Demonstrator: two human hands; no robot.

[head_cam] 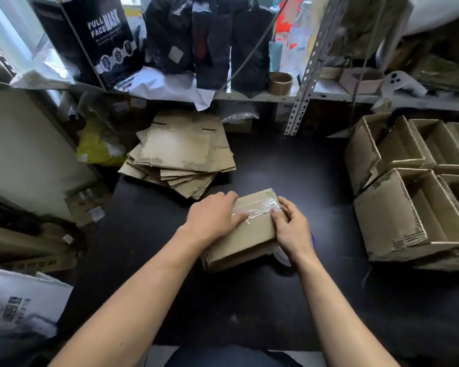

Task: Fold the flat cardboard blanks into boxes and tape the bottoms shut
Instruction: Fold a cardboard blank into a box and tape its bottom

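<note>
Cluttered shelving is crowding the back of a dark desk where I am sitting at work. A folded box is lying bottom-up in the middle of the desk, just in front of me, with a strip of clear tape running across its far end. My left hand is lying flat on the box's left side, fingers straight and pressing down on the tape. My right hand is gripping the box's right edge, thumb on the taped top and fingers curling down round the side. A tape roll is peeking out from under my right wrist, touching the box's near right corner.

Beyond the box, a fanned stack of flat blanks is lying at the desk's far left. Finished boxes are sitting open side up, packed against one another, along the right edge. On the shelf above, a black carton reading "FULL FACE MASK" is leaning at the left, dark bags are standing beside it, and a brown tape roll is sitting next to a perforated metal upright. A yellow bag is slumping under the shelf at the left.
</note>
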